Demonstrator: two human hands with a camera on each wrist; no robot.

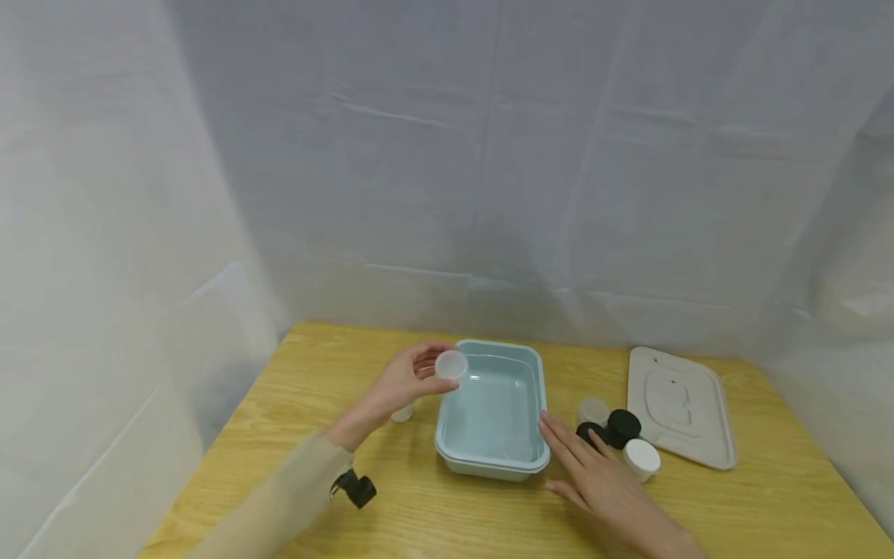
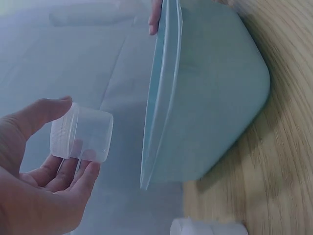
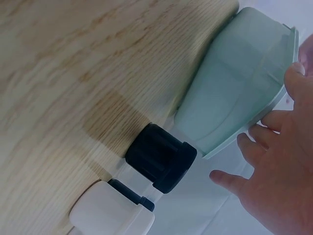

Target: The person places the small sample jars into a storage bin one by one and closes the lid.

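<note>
Left hand holds a clear cup at the tub's rim; right hand lies flat by the tub.

Left hand (image 1: 408,380) fingers (image 2: 73,174) curl round the cup (image 1: 451,364), just left of the tub (image 1: 489,466). Right hand (image 1: 601,481) fingers (image 1: 559,439) are straight, touching the tub's right rim. Beyond them, black and white jars (image 1: 624,428) crowd the table (image 1: 768,505), then a lid (image 1: 680,407).

Staged recording booth: white sheeting (image 1: 489,155) curtaining wooden table (image 1: 768,505).

Counter (image 1: 293,404) showing matt wood grain; tub (image 1: 492,466) looking like glossy smooth plastic; cup (image 1: 451,364) appearing translucent ribbed plastic.
</note>
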